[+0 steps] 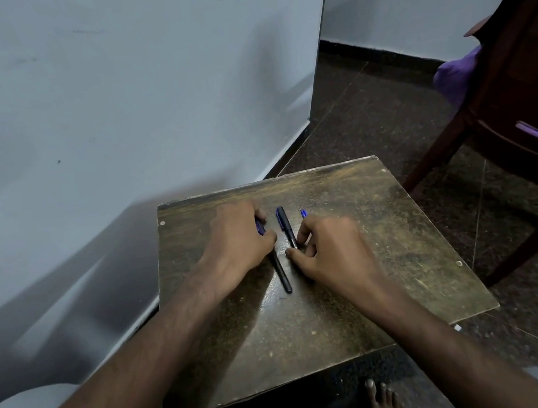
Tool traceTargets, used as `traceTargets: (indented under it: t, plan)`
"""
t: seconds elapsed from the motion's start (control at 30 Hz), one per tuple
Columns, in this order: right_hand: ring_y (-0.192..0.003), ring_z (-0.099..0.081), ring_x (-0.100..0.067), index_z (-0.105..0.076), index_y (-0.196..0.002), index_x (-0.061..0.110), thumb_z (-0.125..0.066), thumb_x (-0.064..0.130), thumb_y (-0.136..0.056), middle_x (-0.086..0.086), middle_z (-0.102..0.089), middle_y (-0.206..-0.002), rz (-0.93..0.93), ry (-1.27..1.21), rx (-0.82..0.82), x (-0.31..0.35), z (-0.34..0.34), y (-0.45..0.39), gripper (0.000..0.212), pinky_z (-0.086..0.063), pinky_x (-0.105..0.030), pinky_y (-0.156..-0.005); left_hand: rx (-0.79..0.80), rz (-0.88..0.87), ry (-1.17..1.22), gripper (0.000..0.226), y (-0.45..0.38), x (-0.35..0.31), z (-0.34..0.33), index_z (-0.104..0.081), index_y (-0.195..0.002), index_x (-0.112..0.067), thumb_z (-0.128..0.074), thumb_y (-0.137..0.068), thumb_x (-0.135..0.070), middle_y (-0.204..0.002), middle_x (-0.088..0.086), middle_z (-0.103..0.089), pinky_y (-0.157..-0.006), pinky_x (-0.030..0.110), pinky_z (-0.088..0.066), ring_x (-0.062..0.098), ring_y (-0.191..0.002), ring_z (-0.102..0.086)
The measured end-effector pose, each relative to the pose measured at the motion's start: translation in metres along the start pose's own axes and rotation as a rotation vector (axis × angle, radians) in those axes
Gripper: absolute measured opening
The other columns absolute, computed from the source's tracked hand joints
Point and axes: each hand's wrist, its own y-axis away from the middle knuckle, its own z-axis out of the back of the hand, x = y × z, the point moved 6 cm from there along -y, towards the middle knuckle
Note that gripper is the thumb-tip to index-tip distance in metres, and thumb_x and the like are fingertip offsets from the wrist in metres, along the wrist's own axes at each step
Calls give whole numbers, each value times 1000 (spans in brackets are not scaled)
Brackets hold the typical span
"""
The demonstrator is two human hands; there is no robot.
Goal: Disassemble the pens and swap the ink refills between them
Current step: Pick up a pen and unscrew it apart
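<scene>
small worn wooden table (384,257) fills centre-bottom of frame. three pens on it, all near centre. left hand (238,237) lies over the left pen (282,274), fingers curled round its upper part; black barrel pokes out toward bottom of frame, a bit of blue shows at the fingers. right hand (330,250) pinches the lower end of the middle pen (285,227), which looks capped and whole. a third blue pen tip (302,213) shows just above the right hand, rest hidden under it.

progress: looks like the very start. no loose refill, cap or barrel half visible, so nothing reads as swapped. all disassembly and both refill swaps seem left.

containers: none in view, no tray or cup. chair (501,103) at right edge, not involved.
</scene>
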Motion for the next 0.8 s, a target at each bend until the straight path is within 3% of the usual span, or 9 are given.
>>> traceTargets:
  t: [0.13,0.23,0.27,0.37,0.43,0.53,0.63,0.73,0.8]
  plan:
    - [-74,-73,-19,-73,-99,21,-83,41,-90,1,-74,-78,-1,-15,-9,-4,-2,-2,24,-65,-40,-75,44,35,83,31,-1,2,1,-65,-109,-27,-87,-87,-29,-83,-11,-66,-51,10,-43,-2,-67,-63]
    - [-71,-72,-16,-72,-100,19,-83,42,-91,1,-74,-76,7,-21,-15,-7,-2,-3,27,-64,-37,-72,100,102,172,38,-2,6,2,-64,-123,-20,-84,-91,-26,-97,-1,-75,-79,33,-64,17,-83,-78]
    - [-68,-72,-13,-72,-100,19,-82,43,-92,2,-74,-74,20,-13,-34,-7,0,-3,27,-62,-34,-69,116,131,230,34,-2,7,2,-66,-122,-19,-83,-93,-24,-98,1,-77,-82,38,-68,20,-83,-80]
    - [-59,-65,-1,-72,-93,23,-73,45,-99,10,-70,-66,66,-50,-172,-4,14,1,23,-51,-18,-55,198,211,579,17,2,5,-2,-74,-112,-14,-82,-96,-16,-97,5,-79,-72,32,-70,12,-74,-83]
    - [-60,-66,0,-71,-88,27,-66,46,-103,14,-68,-67,87,-143,-220,-1,20,4,24,-43,-10,-52,262,201,833,15,6,-3,-4,-77,-110,-11,-82,-96,-11,-95,5,-81,-73,29,-68,11,-77,-83]
    - [-71,-74,-5,-72,-91,21,-58,41,-110,3,-77,-75,28,-508,-33,-4,9,6,31,-52,-13,-63,216,107,945,12,10,-15,-2,-81,-106,-11,-82,-94,-10,-88,1,-80,-81,29,-67,13,-86,-81]
    - [-72,-74,-18,-70,-106,7,-53,27,-114,-7,-77,-83,-164,-997,222,-2,-8,13,28,-62,-34,-70,197,61,967,8,15,-22,-2,-84,-104,-13,-81,-99,-18,-91,6,-81,-84,28,-67,11,-84,-77]
    - [-56,-55,-6,-66,-110,-4,-48,31,-115,3,-62,-70,-196,-974,202,-6,-13,12,40,-44,-28,-55,224,64,972,17,16,-24,-5,-85,-107,-14,-79,-100,-28,-100,14,-84,-76,22,-64,9,-82,-77]
    - [-49,-47,2,-70,-102,3,-44,36,-116,15,-57,-59,-178,-876,139,-5,-11,13,44,-35,-21,-52,206,79,995,22,17,-23,-8,-86,-106,-11,-78,-101,-31,-91,13,-82,-68,17,-59,5,-74,-75]
